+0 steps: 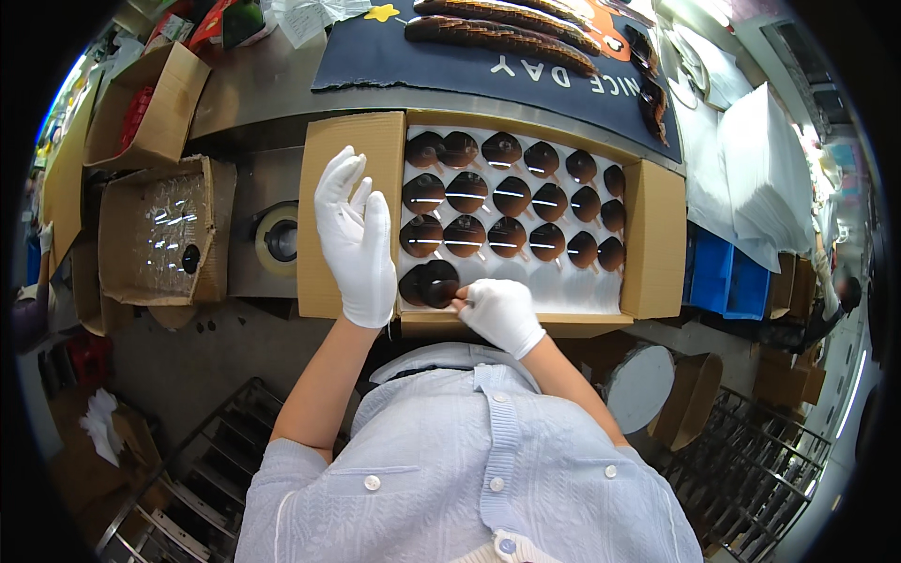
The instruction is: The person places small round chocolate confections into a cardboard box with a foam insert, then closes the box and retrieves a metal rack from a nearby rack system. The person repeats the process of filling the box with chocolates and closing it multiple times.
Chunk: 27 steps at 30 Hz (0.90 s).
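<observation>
Before me lies a cardboard box (pixel 654 239) with its flaps spread, lined with a white sheet (pixel 563 285). Rows of round dark tinted lenses (pixel 512 195) with small tabs stand in it. My right hand (pixel 501 310), in a white glove with bare fingertips, pinches the edge of a dark lens (pixel 441 280) in the nearest row. That lens partly covers another lens (pixel 410 287) at the row's left end. Above the left flap (pixel 352 134), my gloved left hand (pixel 359 243) is raised, fingers apart and holding nothing.
Behind the box, a dark printed mat (pixel 450 70) carries stacked strips of brown lenses (pixel 500 42). At left are a carton (pixel 112 239) of clear plastic pieces and a tape roll (pixel 278 239). White sheets (pixel 760 169) and blue bins (pixel 725 278) stand at right.
</observation>
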Each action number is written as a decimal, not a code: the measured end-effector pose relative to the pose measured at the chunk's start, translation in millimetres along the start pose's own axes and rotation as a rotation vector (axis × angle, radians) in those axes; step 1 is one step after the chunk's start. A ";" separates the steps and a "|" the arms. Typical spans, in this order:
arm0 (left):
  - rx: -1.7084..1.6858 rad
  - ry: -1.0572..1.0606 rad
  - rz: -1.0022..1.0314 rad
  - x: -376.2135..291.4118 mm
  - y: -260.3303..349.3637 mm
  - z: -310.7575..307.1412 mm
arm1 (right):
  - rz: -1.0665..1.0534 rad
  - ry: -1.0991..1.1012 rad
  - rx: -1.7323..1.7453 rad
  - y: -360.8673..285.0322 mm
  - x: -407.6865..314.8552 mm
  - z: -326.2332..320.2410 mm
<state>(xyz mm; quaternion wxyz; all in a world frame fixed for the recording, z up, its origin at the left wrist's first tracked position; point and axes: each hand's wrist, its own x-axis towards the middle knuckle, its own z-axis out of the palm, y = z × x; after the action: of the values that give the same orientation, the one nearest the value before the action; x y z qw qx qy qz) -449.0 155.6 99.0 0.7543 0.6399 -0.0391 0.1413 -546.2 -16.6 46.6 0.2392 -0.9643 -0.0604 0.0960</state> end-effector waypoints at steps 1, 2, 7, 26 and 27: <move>-0.009 0.002 0.008 0.3 -0.1 -2.2 | 0.002 0.009 -0.088 3.5 -3.1 -1.6; 0.026 -0.016 0.023 0.1 -0.5 -5.0 | 0.013 -0.031 -0.177 11.3 -6.4 -9.6; 0.201 -0.235 -0.055 -19.5 -18.5 -19.4 | 0.261 -0.090 -0.423 66.5 -40.3 -48.5; 0.717 -0.783 0.360 -69.6 -42.2 87.0 | 0.370 0.311 -0.195 175.9 -91.8 -82.9; 0.817 -0.770 0.300 -58.3 -45.9 81.3 | 0.365 0.387 -0.133 180.1 -94.1 -85.2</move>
<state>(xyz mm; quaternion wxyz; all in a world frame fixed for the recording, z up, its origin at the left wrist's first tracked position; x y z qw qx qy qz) -482.9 60.2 55.6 0.3495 0.8719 -0.3430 0.0072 -607.0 -228.4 50.0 0.1611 -0.9732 0.1552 -0.0525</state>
